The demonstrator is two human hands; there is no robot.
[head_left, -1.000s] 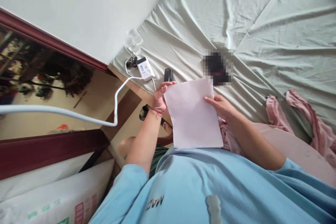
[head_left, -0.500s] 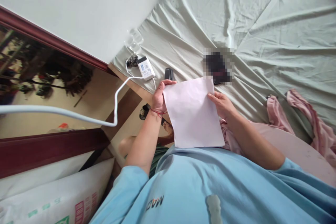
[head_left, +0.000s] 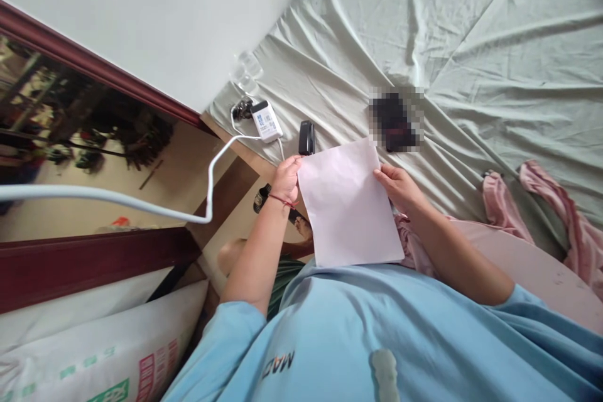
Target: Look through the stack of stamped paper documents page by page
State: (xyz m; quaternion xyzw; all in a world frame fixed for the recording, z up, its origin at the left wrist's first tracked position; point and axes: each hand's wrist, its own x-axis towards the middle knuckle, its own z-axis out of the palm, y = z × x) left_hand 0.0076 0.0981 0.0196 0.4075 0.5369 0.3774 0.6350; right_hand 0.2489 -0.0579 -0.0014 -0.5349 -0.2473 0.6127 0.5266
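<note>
Between my hands is a pale, plain stack of paper (head_left: 351, 210), its lower edge against my blue shirt. At its upper left corner, my left hand (head_left: 286, 181) is closed on the sheets, a red string round the wrist. On the right edge, my right hand (head_left: 398, 187) pinches the paper with the thumb on top; the other fingers are partly hidden beneath. Just beyond the upper left corner lies a black stapler-like object (head_left: 306, 137) on the sheet. A dark item (head_left: 396, 122), blurred out by pixels, lies past the upper right corner.
A white power box (head_left: 267, 120) with a white cable (head_left: 210, 182) sits by the bed edge, near clear plastic cups (head_left: 246, 69). The wrinkled bedsheet (head_left: 471, 94) spreads ahead. Pink cloth (head_left: 506, 207) lies at right; white printed sacks (head_left: 117, 339) stand lower left.
My left fingers have drawn back from over the top edge to the paper's upper left corner, uncovering more of the black object. My right hand keeps its hold on the right edge.
</note>
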